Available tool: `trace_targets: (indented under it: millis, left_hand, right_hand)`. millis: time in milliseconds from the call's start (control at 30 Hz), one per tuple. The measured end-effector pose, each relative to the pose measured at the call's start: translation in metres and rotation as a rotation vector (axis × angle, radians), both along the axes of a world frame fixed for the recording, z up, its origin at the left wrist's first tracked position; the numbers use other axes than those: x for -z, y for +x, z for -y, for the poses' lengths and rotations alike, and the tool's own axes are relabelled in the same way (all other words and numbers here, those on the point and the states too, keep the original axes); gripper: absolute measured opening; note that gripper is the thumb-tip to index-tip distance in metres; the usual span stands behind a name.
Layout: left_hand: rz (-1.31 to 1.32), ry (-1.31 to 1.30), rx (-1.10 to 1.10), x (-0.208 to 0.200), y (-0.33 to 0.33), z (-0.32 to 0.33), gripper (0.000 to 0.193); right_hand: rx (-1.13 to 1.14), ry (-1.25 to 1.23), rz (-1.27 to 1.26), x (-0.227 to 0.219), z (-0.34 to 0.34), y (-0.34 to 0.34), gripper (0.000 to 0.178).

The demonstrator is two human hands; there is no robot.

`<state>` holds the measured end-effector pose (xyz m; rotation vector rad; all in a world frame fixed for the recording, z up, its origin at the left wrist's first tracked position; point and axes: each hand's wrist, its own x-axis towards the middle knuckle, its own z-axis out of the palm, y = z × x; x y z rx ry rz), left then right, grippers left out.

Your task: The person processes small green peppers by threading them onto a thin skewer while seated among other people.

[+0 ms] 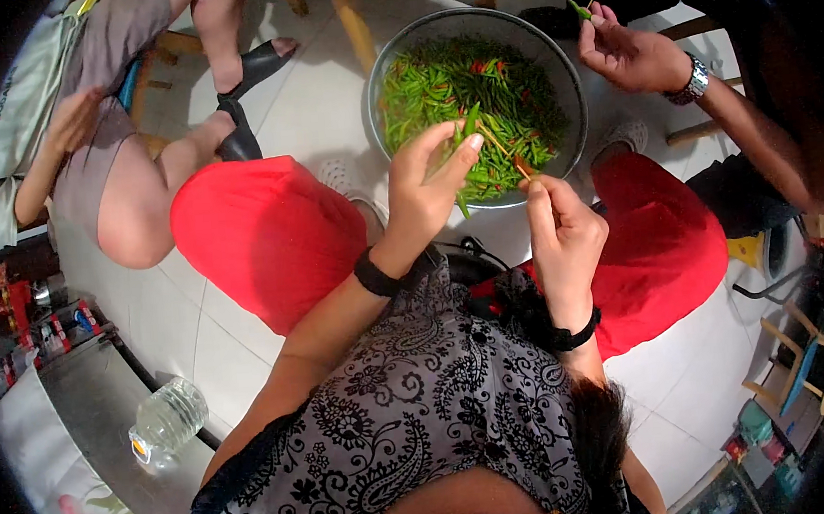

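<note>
My left hand (425,175) pinches a long green chili pepper (470,122) between thumb and fingers, over the basin; another green length shows below the thumb. Close by on its right, my right hand (562,223) has thumb and forefinger closed on the lower end of a thin pale stick (494,140). Something small and reddish-brown sits by those fingertips. The stick's upper end comes near the pepper; whether they touch I cannot tell. Below both hands stands a round metal basin (576,140), heaped with green chili peppers (428,79) and a few red ones.
At the upper right, a co-worker's hand (629,56) with a watch holds a green pepper by a small stick. Another person's legs (138,171) are at the left. A plastic bottle (172,412) lies lower left; a small wooden stool (802,368) is lower right.
</note>
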<state>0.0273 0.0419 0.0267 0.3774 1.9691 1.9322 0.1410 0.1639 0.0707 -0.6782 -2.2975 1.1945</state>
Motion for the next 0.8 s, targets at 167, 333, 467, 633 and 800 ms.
trace_targets:
  millis: [167, 333, 467, 633, 800]
  left_hand:
    - [-0.278, -0.129, -0.011, 0.010, -0.001, 0.003, 0.032]
    - [-0.402, -0.117, 0.075, -0.004, -0.006, 0.003, 0.027]
    - [-0.384, -0.100, 0.303, -0.004, 0.002, -0.003, 0.027]
    - [0.368, 0.047, 0.087, -0.016, 0.000, -0.007, 0.033]
    - [0.802, 0.336, 0.005, 0.006, -0.009, -0.005, 0.036]
  right_hand:
    - [-0.021, 0.030, 0.048, -0.009, -0.001, 0.000, 0.017]
    - [-0.030, 0.006, -0.006, -0.006, -0.001, 0.001, 0.017]
    - [0.003, 0.091, 0.038, 0.012, -0.002, -0.005, 0.017]
    - [0.050, -0.172, -0.134, 0.033, -0.012, -0.007, 0.022]
    - [-0.075, -0.720, -0.241, 0.035, -0.011, -0.006, 0.023]
